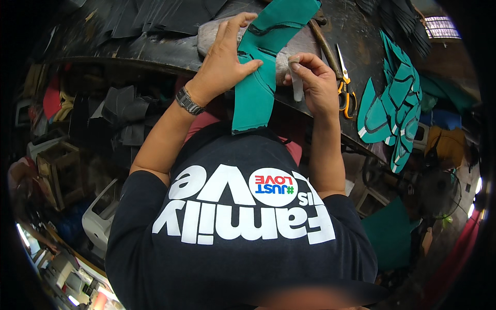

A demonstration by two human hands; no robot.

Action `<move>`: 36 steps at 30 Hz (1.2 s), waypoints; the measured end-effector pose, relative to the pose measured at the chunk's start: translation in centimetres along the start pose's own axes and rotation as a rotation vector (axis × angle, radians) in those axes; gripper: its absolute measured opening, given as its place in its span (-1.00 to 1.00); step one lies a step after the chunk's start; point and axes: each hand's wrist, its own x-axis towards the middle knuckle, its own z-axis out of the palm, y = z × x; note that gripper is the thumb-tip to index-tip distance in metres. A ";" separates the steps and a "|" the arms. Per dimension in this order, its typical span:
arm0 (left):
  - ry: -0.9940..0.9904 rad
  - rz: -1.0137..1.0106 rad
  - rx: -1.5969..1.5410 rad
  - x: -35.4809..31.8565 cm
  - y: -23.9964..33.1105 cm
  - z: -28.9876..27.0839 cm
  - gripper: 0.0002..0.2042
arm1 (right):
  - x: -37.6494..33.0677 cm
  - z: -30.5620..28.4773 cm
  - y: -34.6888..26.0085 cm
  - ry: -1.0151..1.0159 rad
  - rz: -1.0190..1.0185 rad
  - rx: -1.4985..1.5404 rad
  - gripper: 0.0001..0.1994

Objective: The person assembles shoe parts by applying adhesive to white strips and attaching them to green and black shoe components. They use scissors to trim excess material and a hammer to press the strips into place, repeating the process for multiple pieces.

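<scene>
- Left hand [219, 67]: fingers spread, thumb resting on a curved green black-lined sheet [253, 95] overhanging the counter's [356, 31] near edge.
- Right hand [316, 80]: pinching a thin whitish strip [297, 90].
- Orange-and-black-handled metal scissors [345, 80]: by that edge, rightward.

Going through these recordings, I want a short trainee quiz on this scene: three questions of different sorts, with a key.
1. Fill in: the right hand pinches a thin, ______ strip.
2. Whose thumb rests on the long, flat green piece with black lines? A) left hand B) right hand
3. True or false: metal scissors with black-and-orange handles lie on the dark table.

Key: 1. whitish; 2. A; 3. true.
</scene>
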 end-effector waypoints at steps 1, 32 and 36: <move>0.003 0.056 0.076 -0.2 0.1 -0.2 -0.28 | 0.2 0.1 0.1 0.012 0.032 -0.027 -0.84; -0.233 -0.042 0.083 1.4 -0.2 -0.2 -0.39 | 6.4 3.3 0.3 0.053 -0.088 -0.913 -0.80; -0.251 -0.034 0.097 1.4 -0.2 -0.1 -0.40 | 6.6 3.6 0.3 0.079 -0.147 -0.993 -0.79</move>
